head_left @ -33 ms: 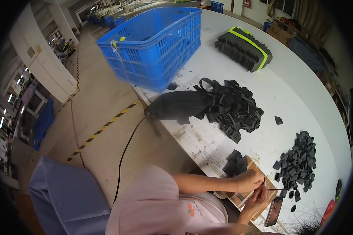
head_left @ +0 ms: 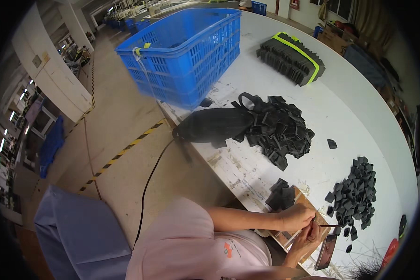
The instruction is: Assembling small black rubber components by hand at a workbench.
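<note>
My left hand (head_left: 296, 217) and my right hand (head_left: 308, 237) meet over a wooden board (head_left: 304, 199) at the table's near edge. Both have their fingers closed in a pinch, close together; what lies between them is too small and hidden to name. A thin dark rod (head_left: 331, 226) sticks out to the right beside the fingertips. Left of the board lies a small stack of flat black pieces (head_left: 280, 196). A heap of small black folded pieces (head_left: 354, 196) spreads to the right of my hands. A phone-like dark slab (head_left: 326, 252) leans next to my right hand.
Farther along the white table (head_left: 247, 163) is a large pile of black flat pieces (head_left: 282, 130) beside a dark cloth-like bundle (head_left: 214, 125). Beyond stand a blue plastic crate (head_left: 186, 65) and a banded block of dark pieces (head_left: 289, 58). A black cable (head_left: 147, 186) hangs at the left.
</note>
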`<action>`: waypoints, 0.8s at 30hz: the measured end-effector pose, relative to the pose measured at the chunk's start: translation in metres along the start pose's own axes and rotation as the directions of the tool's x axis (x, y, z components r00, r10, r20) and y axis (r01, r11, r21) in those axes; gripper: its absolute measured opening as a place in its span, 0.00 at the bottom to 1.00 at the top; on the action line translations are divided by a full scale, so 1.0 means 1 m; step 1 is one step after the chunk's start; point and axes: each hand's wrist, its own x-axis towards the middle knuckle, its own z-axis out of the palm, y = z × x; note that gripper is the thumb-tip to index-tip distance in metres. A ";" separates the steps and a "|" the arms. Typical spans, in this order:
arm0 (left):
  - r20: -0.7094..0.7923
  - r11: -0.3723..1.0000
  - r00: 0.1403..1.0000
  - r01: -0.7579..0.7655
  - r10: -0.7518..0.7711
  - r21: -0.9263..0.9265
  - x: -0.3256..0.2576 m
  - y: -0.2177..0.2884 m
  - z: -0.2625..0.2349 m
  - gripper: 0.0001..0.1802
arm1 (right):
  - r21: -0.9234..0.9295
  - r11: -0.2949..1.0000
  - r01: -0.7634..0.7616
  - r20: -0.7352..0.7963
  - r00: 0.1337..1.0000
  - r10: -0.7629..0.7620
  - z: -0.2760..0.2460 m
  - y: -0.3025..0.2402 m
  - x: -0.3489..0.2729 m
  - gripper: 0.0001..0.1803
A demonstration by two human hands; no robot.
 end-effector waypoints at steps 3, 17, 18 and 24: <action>0.007 0.990 0.996 0.094 -0.093 -0.103 -0.004 0.001 0.005 0.03 | -0.018 0.999 -0.027 -0.007 1.000 0.027 -0.007 -0.009 -0.001 0.08; 0.332 0.700 0.836 0.548 -0.437 -0.458 -0.010 -0.006 -0.015 0.04 | 0.266 0.890 -0.371 0.059 0.928 0.369 -0.008 -0.006 -0.016 0.03; 0.349 0.677 0.822 0.568 -0.449 -0.468 -0.012 -0.005 -0.016 0.04 | 0.260 0.887 -0.381 0.049 0.923 0.382 -0.008 -0.006 -0.019 0.03; 0.308 0.650 0.838 0.545 -0.451 -0.530 -0.021 0.008 -0.009 0.05 | -0.100 0.992 0.082 -0.090 0.992 -0.091 -0.011 -0.011 -0.020 0.06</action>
